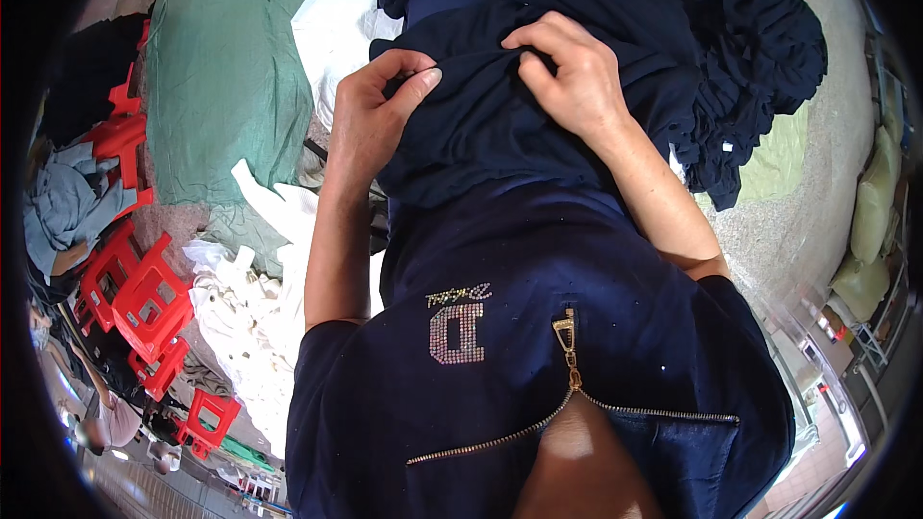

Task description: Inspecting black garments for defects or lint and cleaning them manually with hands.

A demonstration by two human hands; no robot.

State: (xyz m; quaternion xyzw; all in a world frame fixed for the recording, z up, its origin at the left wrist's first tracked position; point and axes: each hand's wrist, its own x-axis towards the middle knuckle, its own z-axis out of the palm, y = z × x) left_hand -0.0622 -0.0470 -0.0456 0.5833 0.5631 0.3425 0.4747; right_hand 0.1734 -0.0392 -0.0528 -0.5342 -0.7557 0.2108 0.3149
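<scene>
A dark navy garment lies spread across my lap in soft folds. My left hand pinches its cloth between thumb and forefinger near the upper left. To the right, my right hand has its fingers curled, gripping the same cloth along a raised fold. The fabric between the two hands is drawn into a line. Beyond them, more dark ruffled cloth is heaped at the far right, and the curled fingers partly hide what they hold.
Green sheeting covers the floor at the far left. White garments lie in a pile beside my left arm. Red plastic stools stand further left, one under grey-blue cloth. Pale green sacks line the right edge.
</scene>
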